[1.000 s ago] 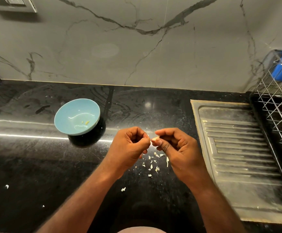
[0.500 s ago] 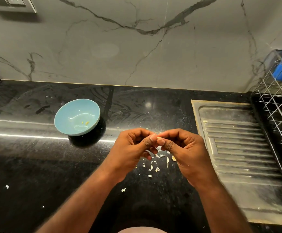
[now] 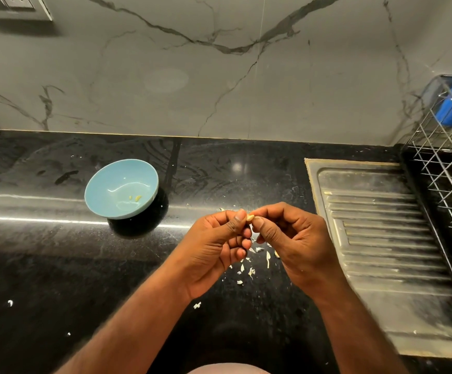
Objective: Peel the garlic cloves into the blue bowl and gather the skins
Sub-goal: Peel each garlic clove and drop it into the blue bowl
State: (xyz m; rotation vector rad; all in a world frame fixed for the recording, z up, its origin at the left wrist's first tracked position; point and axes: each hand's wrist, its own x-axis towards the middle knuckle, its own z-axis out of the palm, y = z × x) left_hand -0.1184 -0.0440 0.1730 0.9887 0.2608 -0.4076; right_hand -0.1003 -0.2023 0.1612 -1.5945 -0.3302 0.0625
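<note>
Left hand [image 3: 214, 249], right hand [image 3: 295, 238], held together, fingers [image 3: 242, 234] curled, both pinching garlic clove [image 3: 250, 218]

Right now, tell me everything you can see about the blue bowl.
The blue bowl is small, round and pale blue, with a glossy surface that looks glazed or plastic. It stands open side up on the black counter, to the left of the left hand and right hand, touching neither. It is nearly empty: only two yellowish bits lie near its bottom. No chip or crack shows.
</note>
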